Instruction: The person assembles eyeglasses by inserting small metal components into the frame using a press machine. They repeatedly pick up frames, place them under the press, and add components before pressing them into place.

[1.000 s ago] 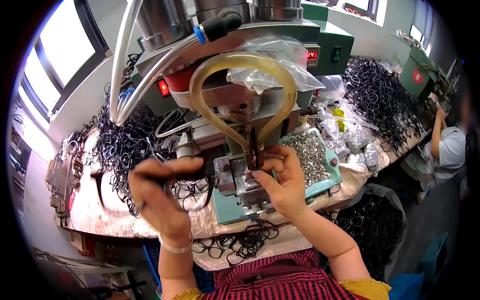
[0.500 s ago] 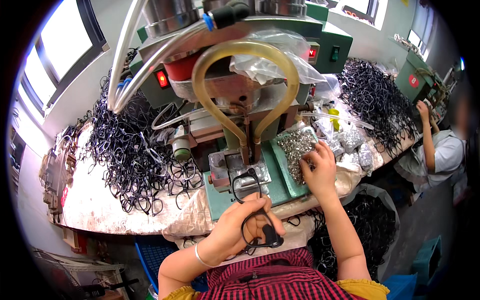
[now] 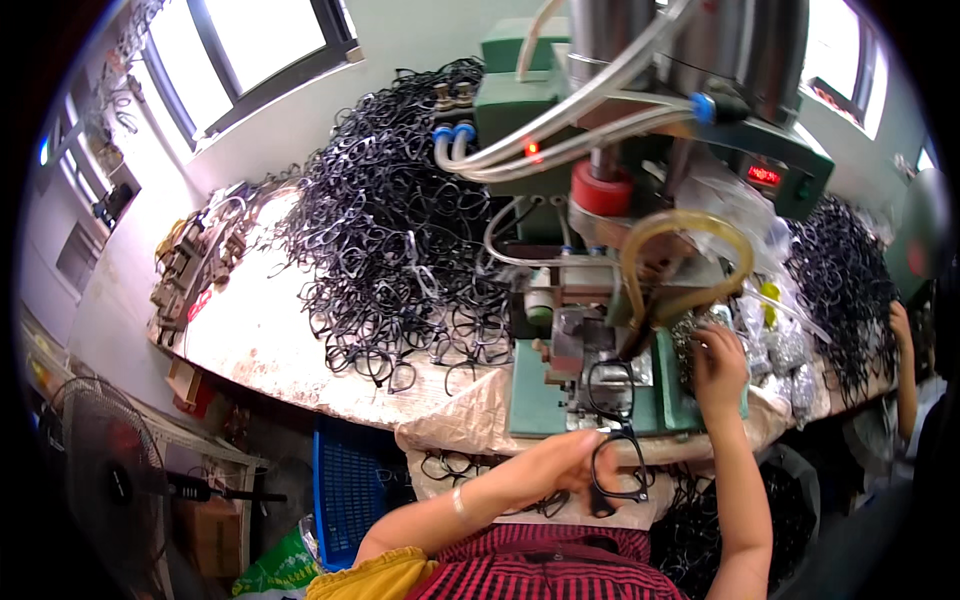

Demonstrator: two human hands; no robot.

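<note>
My left hand (image 3: 578,466) grips a black eyeglass frame (image 3: 626,432), which stands roughly on end with one lens rim above the other. Its upper rim is close to the metal fixture (image 3: 570,340) of a green bench machine. Over a green tray (image 3: 676,405) to the right, my right hand (image 3: 720,368) bends its fingers down into a heap of small silvery metal parts (image 3: 686,350). The fingertips are partly hidden, and whether a part is between them cannot be made out.
A yellowish hose loop (image 3: 690,225) hangs above the tray. Piles of black eyeglass frames (image 3: 400,220) cover the table's left and far right (image 3: 840,290). Below the table edge are a blue basket (image 3: 345,490) and a standing fan (image 3: 115,480). Another person's arm (image 3: 903,370) shows at right.
The view has swung left, so the machine, tray and both hands appear farther right. My left hand still holds the eyeglass frame; my right hand remains at the metal parts.
</note>
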